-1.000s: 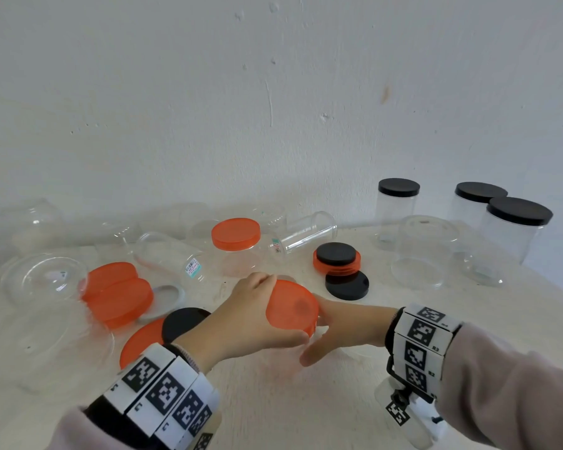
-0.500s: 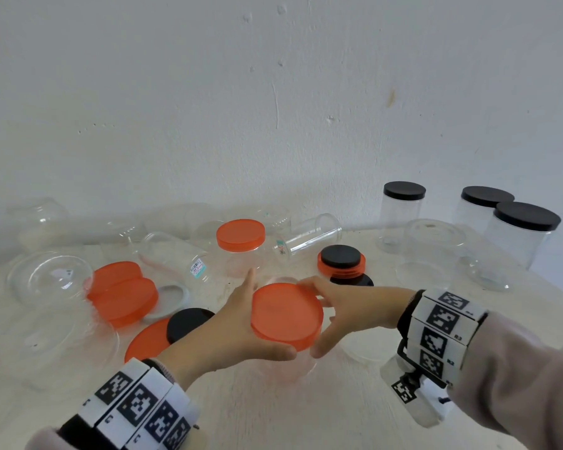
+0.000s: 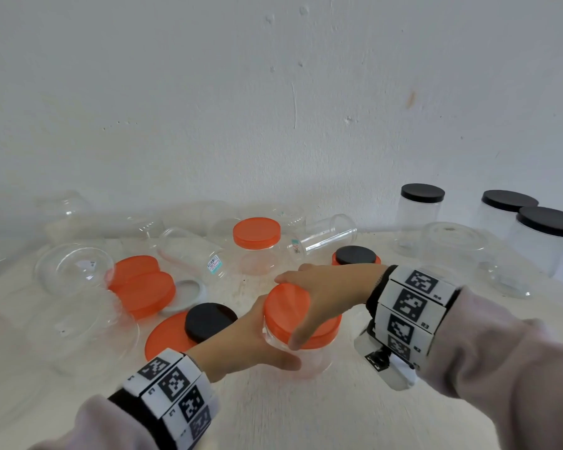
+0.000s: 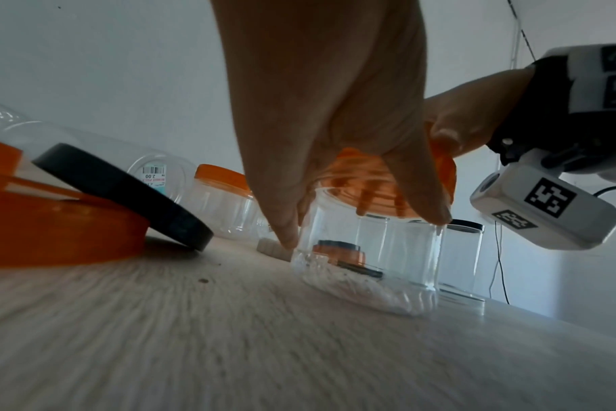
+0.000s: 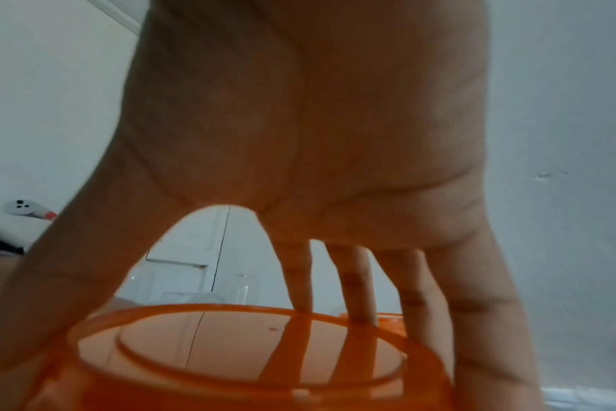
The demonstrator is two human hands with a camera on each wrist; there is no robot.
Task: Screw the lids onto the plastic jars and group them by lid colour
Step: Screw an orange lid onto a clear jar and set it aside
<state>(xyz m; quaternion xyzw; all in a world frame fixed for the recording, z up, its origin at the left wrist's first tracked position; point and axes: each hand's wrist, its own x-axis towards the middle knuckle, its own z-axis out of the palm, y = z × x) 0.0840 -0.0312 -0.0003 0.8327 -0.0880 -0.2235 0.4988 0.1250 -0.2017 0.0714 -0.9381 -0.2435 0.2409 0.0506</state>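
Note:
Near the table's front middle a clear plastic jar (image 3: 309, 358) stands upright with an orange lid (image 3: 293, 310) sitting on its mouth. My left hand (image 3: 267, 342) grips the jar's body from the left, thumb across the front. My right hand (image 3: 312, 300) lies over the lid from the right, fingers and thumb curled round its rim. The left wrist view shows the jar (image 4: 370, 264) on the wood, my left fingers (image 4: 282, 217) down its side, and the lid (image 4: 443, 172) under the right hand. In the right wrist view my fingers (image 5: 475, 306) clasp the lid (image 5: 229, 347).
Three black-lidded jars (image 3: 546, 241) stand at the back right beside an upturned clear jar (image 3: 452, 254). An orange-lidded jar (image 3: 256, 241) stands at the back centre. Loose orange lids (image 3: 143, 287), black lids (image 3: 208, 321) and lidless jars (image 3: 75, 267) crowd the left and back.
The orange lid, held tilted between both hands before, now sits on the jar. My left hand dropped from the lid to the jar's body, and my right hand moved over the lid's top.

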